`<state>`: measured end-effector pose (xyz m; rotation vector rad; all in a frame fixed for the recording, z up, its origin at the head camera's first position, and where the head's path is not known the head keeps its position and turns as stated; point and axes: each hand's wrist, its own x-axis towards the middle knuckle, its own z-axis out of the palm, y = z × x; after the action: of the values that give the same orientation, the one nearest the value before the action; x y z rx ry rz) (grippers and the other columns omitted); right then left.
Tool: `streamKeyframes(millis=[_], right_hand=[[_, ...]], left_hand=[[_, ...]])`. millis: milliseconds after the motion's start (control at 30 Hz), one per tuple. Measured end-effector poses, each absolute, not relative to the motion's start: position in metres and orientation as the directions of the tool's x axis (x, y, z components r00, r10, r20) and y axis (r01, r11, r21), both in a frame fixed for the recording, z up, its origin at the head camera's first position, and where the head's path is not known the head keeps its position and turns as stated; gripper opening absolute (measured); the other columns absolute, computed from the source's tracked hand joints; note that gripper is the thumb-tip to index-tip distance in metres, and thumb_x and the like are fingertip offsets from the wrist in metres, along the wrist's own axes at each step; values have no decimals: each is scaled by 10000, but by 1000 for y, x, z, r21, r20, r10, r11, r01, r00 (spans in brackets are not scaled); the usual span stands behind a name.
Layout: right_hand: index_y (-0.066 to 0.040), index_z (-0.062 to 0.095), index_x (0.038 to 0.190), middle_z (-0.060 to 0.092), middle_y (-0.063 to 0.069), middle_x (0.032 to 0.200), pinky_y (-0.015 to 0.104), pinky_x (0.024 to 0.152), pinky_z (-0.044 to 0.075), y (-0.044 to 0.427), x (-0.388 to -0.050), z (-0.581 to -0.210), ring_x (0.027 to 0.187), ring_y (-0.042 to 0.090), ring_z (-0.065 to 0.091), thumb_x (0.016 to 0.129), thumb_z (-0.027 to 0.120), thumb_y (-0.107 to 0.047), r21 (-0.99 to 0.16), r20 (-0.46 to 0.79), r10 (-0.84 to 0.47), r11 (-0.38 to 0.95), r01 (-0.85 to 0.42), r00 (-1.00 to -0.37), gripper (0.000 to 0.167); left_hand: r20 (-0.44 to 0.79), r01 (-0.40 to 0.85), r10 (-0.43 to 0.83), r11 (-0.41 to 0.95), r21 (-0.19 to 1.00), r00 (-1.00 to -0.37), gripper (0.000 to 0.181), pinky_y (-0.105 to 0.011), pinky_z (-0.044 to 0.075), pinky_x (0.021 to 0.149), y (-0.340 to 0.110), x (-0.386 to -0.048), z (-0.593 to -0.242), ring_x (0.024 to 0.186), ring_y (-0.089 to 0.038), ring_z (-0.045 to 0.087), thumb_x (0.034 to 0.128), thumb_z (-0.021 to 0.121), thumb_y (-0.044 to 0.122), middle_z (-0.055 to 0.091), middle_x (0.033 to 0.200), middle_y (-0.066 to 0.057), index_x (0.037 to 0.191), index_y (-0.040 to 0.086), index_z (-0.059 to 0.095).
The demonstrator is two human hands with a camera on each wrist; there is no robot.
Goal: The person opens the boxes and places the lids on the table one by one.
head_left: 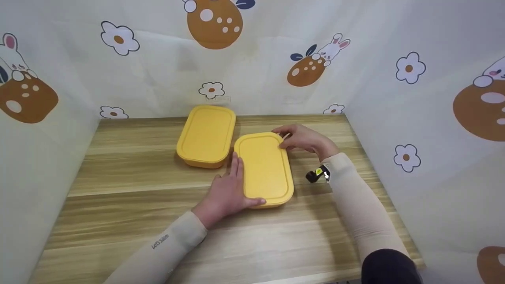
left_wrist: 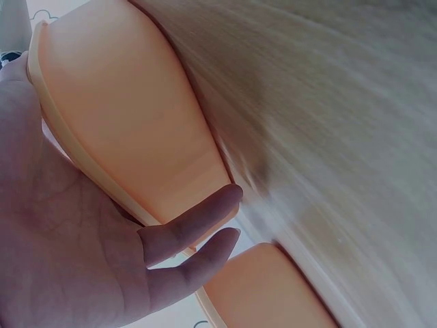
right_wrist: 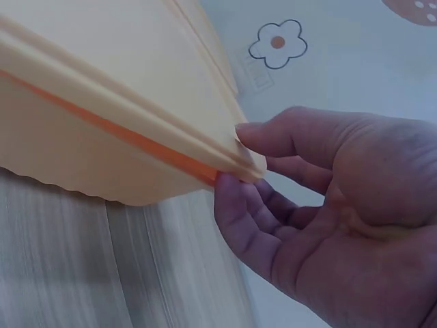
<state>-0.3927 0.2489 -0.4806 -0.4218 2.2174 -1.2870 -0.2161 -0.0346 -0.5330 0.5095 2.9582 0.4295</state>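
A yellow lidded food container [head_left: 262,205] stands in the middle of the table, its long side running away from me. My left hand [head_left: 225,193] holds its near left corner, with the fingers along the left side and the thumb over the near edge. At the far right corner, my right hand [head_left: 305,139] pinches the lid [right_wrist: 123,75]; the thumb is on top and the fingertips are under the rim. An orange strip shows between lid and container wall at that corner in the right wrist view. The container's inside is hidden.
A second yellow lidded container [head_left: 207,134] stands to the left and farther back, close to the first. The wood-grain table [head_left: 150,185] is bounded by printed cloth walls [head_left: 158,71] at the back and both sides. A small black device [head_left: 317,173] sits at my right wrist.
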Motion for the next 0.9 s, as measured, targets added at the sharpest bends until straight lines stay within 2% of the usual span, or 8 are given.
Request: streamKeyframes(millis=[167, 367, 633, 900], right_hand=[[-128, 617, 1578, 571, 199, 1447, 577, 1091, 553, 257, -392, -480, 1139, 269, 696, 941, 824, 12, -878, -322, -554, 478, 23, -767, 685], [-119, 554, 1628, 527, 205, 1504, 580, 1077, 559, 260, -390, -481, 1095, 251, 748, 940, 806, 55, -893, -334, -576, 446, 55, -746, 752], [-129, 521, 1654, 550, 202, 1394, 413, 979, 629, 261, -389, -485, 1044, 225, 707, 924, 811, 91, -901, -342, -556, 423, 97, -758, 816], [-146, 477, 1679, 583, 180, 1312, 388, 919, 649, 259, -387, -485, 1020, 227, 708, 928, 806, 93, -901, -375, -546, 403, 157, -749, 854]], left_hand=[[-53, 313, 345, 897, 311, -937, 1534, -646, 538, 1041, -34, -217, -535, 1179, -451, 713, 783, 585, 1022, -2, 1811, -297, 1725, -89, 105], [-47, 311, 345, 891, 330, -937, 1532, -672, 522, 1060, -35, -217, -538, 1186, -453, 711, 783, 604, 1012, -11, 1813, -294, 1725, -89, 106], [-38, 314, 344, 892, 325, -938, 1534, -675, 530, 1044, -35, -217, -538, 1172, -453, 715, 781, 606, 1013, -6, 1810, -303, 1722, -95, 113], [-38, 305, 334, 895, 326, -942, 1541, -646, 550, 1006, -36, -217, -538, 1084, -441, 730, 774, 611, 1014, 9, 1811, -298, 1722, -95, 114]])
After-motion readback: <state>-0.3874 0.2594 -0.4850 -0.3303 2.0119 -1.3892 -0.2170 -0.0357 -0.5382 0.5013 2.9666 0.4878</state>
